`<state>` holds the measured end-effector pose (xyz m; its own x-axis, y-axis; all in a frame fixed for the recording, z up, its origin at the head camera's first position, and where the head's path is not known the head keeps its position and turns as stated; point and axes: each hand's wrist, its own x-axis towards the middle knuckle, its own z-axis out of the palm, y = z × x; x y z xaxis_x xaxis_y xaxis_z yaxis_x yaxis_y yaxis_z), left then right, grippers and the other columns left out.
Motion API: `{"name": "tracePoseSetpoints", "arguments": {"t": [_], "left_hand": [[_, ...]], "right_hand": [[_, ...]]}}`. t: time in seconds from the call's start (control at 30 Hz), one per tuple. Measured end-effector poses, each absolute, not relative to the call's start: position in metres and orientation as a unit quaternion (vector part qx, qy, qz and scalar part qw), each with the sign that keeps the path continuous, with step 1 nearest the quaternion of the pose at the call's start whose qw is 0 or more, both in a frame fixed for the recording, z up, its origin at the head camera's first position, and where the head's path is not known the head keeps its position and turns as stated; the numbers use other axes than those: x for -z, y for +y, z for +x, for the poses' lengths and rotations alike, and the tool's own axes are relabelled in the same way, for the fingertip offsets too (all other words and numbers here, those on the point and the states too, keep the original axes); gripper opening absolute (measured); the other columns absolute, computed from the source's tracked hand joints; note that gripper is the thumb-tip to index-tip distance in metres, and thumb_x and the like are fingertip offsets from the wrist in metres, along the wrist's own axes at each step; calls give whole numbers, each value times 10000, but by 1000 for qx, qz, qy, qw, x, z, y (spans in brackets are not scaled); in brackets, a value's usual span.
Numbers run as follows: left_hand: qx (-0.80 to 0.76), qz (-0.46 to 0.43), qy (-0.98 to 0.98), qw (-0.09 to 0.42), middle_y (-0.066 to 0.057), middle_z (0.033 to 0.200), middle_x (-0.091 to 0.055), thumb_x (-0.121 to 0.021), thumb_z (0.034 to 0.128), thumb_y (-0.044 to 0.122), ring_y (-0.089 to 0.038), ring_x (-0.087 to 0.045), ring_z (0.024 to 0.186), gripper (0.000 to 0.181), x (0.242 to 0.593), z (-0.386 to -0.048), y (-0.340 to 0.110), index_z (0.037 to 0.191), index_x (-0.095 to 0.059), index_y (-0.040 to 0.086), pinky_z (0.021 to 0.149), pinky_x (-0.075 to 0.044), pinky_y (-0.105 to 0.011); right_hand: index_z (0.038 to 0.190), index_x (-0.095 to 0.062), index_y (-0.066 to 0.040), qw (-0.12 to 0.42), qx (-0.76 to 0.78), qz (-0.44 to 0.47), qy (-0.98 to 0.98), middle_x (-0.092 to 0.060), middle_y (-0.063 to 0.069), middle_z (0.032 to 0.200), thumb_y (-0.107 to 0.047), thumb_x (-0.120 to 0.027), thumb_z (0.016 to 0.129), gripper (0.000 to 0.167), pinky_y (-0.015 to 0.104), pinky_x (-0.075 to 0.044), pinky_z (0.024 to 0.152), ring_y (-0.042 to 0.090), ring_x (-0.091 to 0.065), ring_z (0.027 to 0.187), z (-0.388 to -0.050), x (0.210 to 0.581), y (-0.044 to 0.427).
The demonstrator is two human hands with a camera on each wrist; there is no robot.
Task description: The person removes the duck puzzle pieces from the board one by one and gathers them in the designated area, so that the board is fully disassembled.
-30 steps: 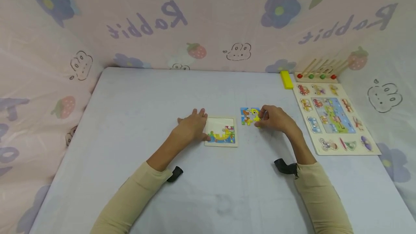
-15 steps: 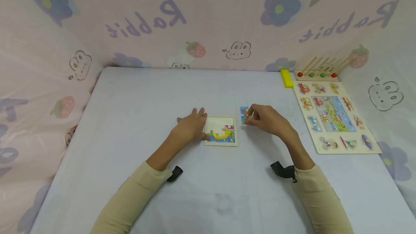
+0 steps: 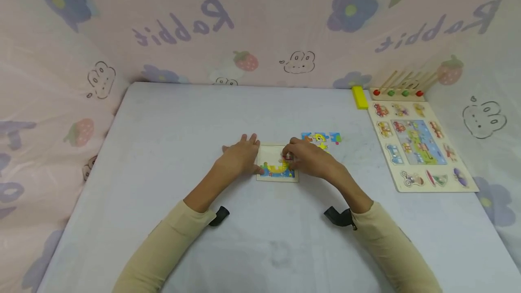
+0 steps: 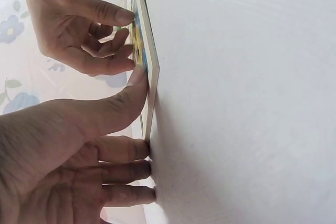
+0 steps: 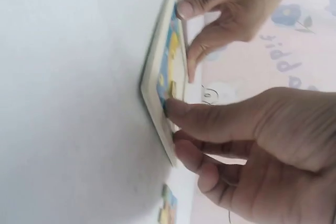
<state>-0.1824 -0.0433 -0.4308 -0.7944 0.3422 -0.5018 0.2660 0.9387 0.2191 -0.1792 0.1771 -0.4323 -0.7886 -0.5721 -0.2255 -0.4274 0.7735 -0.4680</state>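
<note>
A small square puzzle tray [image 3: 270, 150] with a pale wooden rim lies flat at the table's middle. Yellow and blue jigsaw pieces [image 3: 277, 172] fill its near part; bare wood shows at the far left. My left hand [image 3: 238, 159] rests at the tray's left side, fingers extended and the thumb [image 4: 137, 80] on the near left corner. Over the tray's right side, my right hand [image 3: 313, 157] has thumb and fingers bent around a puzzle piece [image 5: 172, 88], mostly hidden by the fingertips. Several loose jigsaw pieces [image 3: 320, 137] lie just beyond the right hand.
Far right lies a large wooden picture board [image 3: 415, 180] with vehicle shapes. Behind it stands a wooden rack [image 3: 396, 96] with slanted sticks and red and green beads. A yellow block [image 3: 360, 97] sits beside the rack. Printed cloth [image 3: 260, 26] hangs around the table [image 3: 195, 116].
My right hand has moved left from the loose pieces to the tray's right side, uncovering some of those pieces. My left hand has stayed at the tray's left edge.
</note>
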Motion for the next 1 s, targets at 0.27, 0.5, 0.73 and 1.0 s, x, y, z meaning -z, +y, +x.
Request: {"name": "tracePoseSetpoints", "arguments": {"t": [0.27, 0.5, 0.73, 1.0], "left_hand": [[-70, 160, 944, 279, -105, 1771, -121, -770, 930, 460, -345, -131, 1650, 958, 432, -183, -43, 1654, -270, 83, 1156, -312, -789], [-69, 161, 944, 278, -110, 1770, -130, -771, 929, 467, -348, -138, 1649, 953, 429, -183, -43, 1650, -284, 78, 1149, -325, -786], [-71, 165, 945, 273, -112, 1768, -147, -777, 921, 469, -352, -152, 1646, 953, 431, -182, -43, 1645, -300, 73, 1135, -341, -788], [-68, 164, 946, 270, -115, 1768, -152, -779, 920, 468, -352, -157, 1645, 955, 431, -182, -43, 1645, -300, 72, 1132, -347, -786]], "right_hand": [[1114, -690, -28, 187, 204, -268, 923, -652, 115, 1029, 14, -816, 864, 283, 363, -558, 866, 225, -616, 931, -182, 434, 174], [1072, -678, -23, 205, 200, -273, 918, -618, 113, 1010, 38, -822, 846, 275, 326, -524, 834, 218, -582, 913, -188, 434, 172], [1003, -609, -36, 205, 206, -281, 915, -580, 89, 945, 49, -810, 853, 265, 305, -464, 791, 198, -526, 875, -190, 435, 171], [973, -568, -52, 190, 257, -312, 895, -566, 54, 833, 59, -726, 919, 201, 283, -439, 737, 158, -525, 801, -193, 439, 179]]}}
